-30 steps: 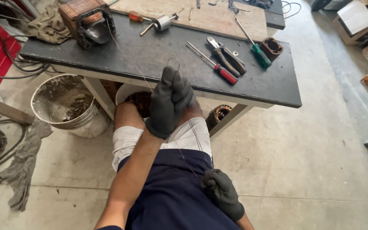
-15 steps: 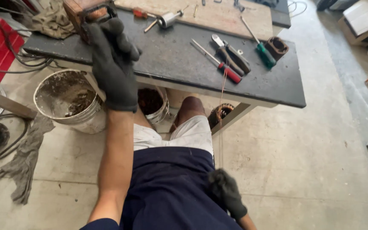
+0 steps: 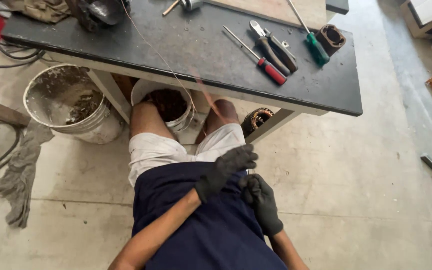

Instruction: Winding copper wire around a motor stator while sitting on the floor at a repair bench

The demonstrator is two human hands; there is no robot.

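Half a second ago the left hand was up high by the table, and now it has come down to the lap, right next to the right hand. Both hands wear black gloves. A big dark table fills the top of the view, and the person sits in front of it with bare knees under its edge. Two dirty white buckets sit on the floor under the table, a big one on the left and a smaller one by the knee. A grey rag lies on the floor at the left. On the table lie pliers, a green screwdriver and a red screwdriver. A thin copper wire runs from the top of the table down to the hands. The left hand's fingers are bent and close together near the wire, but I cannot tell if they pinch it. The right hand is curled into a fist around the wire's low end
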